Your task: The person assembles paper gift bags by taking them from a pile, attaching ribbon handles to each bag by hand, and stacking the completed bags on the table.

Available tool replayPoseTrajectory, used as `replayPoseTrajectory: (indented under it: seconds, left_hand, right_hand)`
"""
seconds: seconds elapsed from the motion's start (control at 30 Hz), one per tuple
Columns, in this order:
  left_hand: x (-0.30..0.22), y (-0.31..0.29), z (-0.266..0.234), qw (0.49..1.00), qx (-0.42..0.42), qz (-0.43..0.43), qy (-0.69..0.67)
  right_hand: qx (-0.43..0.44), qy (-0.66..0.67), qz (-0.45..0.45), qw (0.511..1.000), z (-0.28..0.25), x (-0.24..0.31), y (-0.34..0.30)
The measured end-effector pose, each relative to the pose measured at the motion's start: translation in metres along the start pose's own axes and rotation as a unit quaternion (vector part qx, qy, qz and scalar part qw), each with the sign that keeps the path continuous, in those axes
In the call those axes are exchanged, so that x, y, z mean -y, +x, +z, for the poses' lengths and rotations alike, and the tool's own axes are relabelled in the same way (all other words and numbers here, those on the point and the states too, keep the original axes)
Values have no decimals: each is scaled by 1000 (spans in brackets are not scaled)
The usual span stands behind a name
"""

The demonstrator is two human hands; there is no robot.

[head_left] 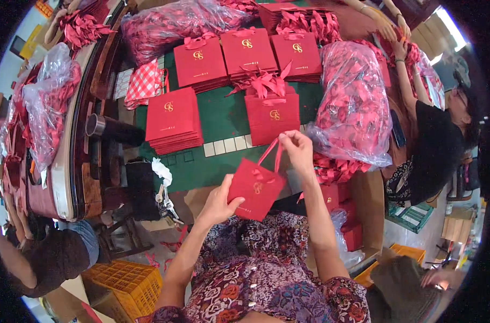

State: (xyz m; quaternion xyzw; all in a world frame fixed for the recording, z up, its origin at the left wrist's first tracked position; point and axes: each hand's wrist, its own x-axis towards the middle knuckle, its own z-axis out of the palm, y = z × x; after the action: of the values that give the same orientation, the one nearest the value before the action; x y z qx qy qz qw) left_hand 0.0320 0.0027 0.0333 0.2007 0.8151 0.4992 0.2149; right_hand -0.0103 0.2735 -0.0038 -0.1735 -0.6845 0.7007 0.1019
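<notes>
A small red paper gift bag (pixel 255 196) with a gold mark hangs tilted in front of me, above the near table edge. My left hand (pixel 219 203) grips its left side, thumb on the front face. With fingertips pinched, my right hand (pixel 297 146) pulls a red ribbon (pixel 277 159) up from the bag's top. Just beyond, another red bag (pixel 273 116) lies on the green tabletop (pixel 223 107), a bunch of loose ribbons (pixel 267 84) across its upper end. Left of it sits a stack of flat red bags (pixel 173 121).
More bag stacks (pixel 200 62) line the back. Plastic-wrapped ribbon bundles (pixel 355 102) stand right and behind (pixel 185 24). A dark tumbler (pixel 113 130) lies at the left edge. Below right, a cardboard box (pixel 367 210) holds red bags. Orange crates (pixel 127 282) are on the floor; co-workers (pixel 436 134) sit on both sides.
</notes>
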Motion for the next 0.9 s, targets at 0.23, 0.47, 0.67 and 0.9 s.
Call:
replayPoseTrajectory:
  seconds: [0.23,0.47,0.67,0.9]
  left_hand:
    - [5,-4,0,996,-22,6,-83]
    - [-10,-7,-43,943,-309,35,-122]
    - [-26,-10,-34,919,-325,116,191]
    - [-11,-27,43,925,-219,144,274]
  right_hand:
    - [2,-63,53,997,-7,14,-2]
    - [63,-179,-40,981,-54,21,-62]
    - [199,-547,-13,813,-75,5,-129]
    - [67,-570,-77,815,-70,-20,-151]
